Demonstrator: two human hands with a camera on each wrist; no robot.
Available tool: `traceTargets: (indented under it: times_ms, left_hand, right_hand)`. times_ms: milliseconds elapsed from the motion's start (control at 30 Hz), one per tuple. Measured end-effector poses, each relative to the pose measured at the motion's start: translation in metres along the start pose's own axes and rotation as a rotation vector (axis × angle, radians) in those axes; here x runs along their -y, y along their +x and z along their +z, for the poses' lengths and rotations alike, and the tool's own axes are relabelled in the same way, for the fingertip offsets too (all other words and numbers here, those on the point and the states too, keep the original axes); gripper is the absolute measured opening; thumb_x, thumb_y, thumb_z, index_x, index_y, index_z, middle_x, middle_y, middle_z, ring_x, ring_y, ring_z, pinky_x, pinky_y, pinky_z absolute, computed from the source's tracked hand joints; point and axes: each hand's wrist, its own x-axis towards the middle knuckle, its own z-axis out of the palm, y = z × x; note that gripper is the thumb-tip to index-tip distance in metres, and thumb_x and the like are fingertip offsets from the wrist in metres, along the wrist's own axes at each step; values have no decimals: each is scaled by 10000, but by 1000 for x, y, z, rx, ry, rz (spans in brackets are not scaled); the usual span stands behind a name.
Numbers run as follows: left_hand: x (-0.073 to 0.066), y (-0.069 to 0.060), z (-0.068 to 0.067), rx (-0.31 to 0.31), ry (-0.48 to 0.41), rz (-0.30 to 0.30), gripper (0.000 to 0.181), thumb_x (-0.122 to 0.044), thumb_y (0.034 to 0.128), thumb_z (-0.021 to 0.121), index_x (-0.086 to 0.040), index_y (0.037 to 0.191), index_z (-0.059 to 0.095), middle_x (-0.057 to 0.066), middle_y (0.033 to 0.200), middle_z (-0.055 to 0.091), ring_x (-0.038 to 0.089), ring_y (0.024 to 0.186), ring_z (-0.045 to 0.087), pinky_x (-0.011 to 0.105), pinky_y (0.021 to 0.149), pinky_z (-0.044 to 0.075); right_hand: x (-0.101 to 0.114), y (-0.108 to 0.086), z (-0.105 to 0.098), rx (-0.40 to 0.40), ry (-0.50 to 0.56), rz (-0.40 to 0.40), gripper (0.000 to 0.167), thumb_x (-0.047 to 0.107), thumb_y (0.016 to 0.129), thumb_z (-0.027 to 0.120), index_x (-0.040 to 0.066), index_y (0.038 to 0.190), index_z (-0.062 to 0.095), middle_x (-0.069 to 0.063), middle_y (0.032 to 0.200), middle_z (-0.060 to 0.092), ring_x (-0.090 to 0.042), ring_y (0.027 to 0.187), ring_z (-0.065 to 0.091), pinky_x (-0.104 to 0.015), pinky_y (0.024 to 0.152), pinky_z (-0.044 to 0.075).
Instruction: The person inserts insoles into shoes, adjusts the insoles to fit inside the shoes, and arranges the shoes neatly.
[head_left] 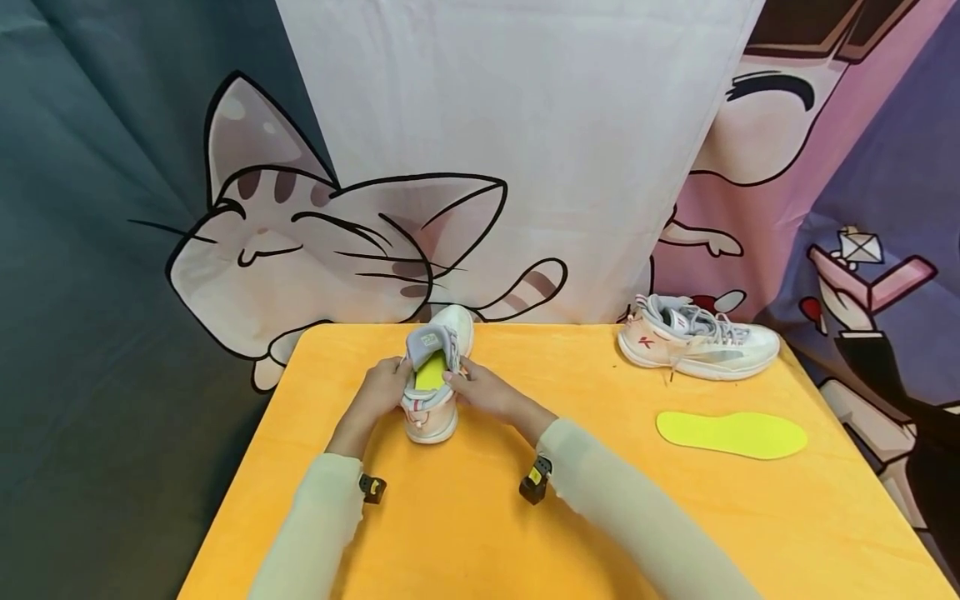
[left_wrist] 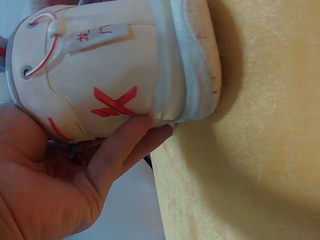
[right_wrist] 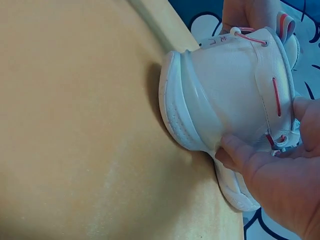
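A white sneaker point(head_left: 430, 421) stands on the table, heel toward me and toe toward the back edge. Inside its opening lies a yellow-green insole point(head_left: 431, 372), and the tongue leans up behind it. My left hand point(head_left: 381, 387) grips the left side of the collar. From the right, my right hand point(head_left: 487, 392) holds the other side, its thumb at the collar's rim. The left wrist view shows the sneaker's heel point(left_wrist: 120, 60) with a red logo, fingers along its side. In the right wrist view, my right hand point(right_wrist: 280, 175) has its fingers against the shoe's side point(right_wrist: 230, 90).
A second white sneaker point(head_left: 705, 346) with laces stands at the table's back right. In front of it, another yellow-green insole point(head_left: 731, 435) lies flat. The orange table point(head_left: 450, 533) ends at a printed cloth backdrop point(head_left: 525, 125) with cartoon figures.
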Motion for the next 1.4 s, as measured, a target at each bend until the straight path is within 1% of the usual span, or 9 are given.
traceTargets:
  times_ms: [167,267,367,500,600,833,1067,1200,1400]
  left_hand:
    - [2,-2,1,-9,6,-1,468,-365,1110,387,6,1182,663,185,1033,667,269,883,612,324,700,484]
    - [2,-4,-1,-28,28,12,518,-395,1107,389,7,1322,636,210,1223,680,321,1045,635,413,843,528]
    - [1,-8,-5,-71,43,43,549,-416,1109,377,-1,1394,595,207,1338,656,363,1207,615,506,995,507]
    - [-2,-18,-13,-139,25,114,538,-418,1116,371,-26,1432,561,204,1369,640,391,1295,588,556,1076,472]
    - [-5,-27,-19,-182,18,181,549,-426,1116,379,-35,1474,520,196,1435,600,389,1357,546,568,1119,438]
    - [-26,-47,-25,-229,109,374,582,-424,1093,454,-48,1537,452,190,1557,484,386,1473,420,588,1194,339]
    - [-44,-61,-19,-183,217,605,562,-354,1077,528,-59,1548,446,150,1600,440,361,1496,387,578,1209,323]
    - [-51,-64,-12,-145,305,685,624,-411,1071,526,-69,1577,401,114,1652,368,335,1543,314,556,1230,296]
    - [-61,-67,5,-84,454,816,724,-475,1049,541,-46,1600,347,165,1679,294,358,1569,248,570,1236,275]
  right_hand:
    - [-8,-3,-8,-63,-53,8,687,406,1100,475,53,1636,231,-247,1131,627,-320,1024,605,-404,939,505]
    - [-12,-8,-17,-87,-26,-10,657,375,1104,479,33,1622,265,-218,1297,627,-319,1172,630,-423,1016,521]
    - [-13,-17,-31,-97,-29,-41,632,339,1104,488,15,1609,291,-212,1536,491,-348,1390,530,-475,1129,461]
    - [-12,-35,-56,-115,-170,-112,571,325,1103,495,25,1575,378,-177,1600,436,-334,1445,476,-498,1163,418]
    - [-7,-55,-75,-140,-262,-160,541,326,1101,504,45,1557,424,-155,1589,461,-334,1447,474,-500,1171,408]
    - [3,-106,-120,-212,-340,-263,502,278,1084,552,28,1515,486,-194,1534,518,-373,1381,543,-524,1113,458]
    - [16,-149,-170,-376,-646,-293,468,261,1067,589,77,1493,529,-196,1426,616,-426,1284,606,-582,1058,487]
    - [22,-168,-199,-457,-817,-268,466,263,1055,610,82,1479,542,-212,1471,572,-431,1311,565,-635,1050,459]
    - [17,-185,-235,-494,-994,-236,501,209,1012,673,-22,1437,543,-274,1439,561,-494,1318,515,-681,1058,404]
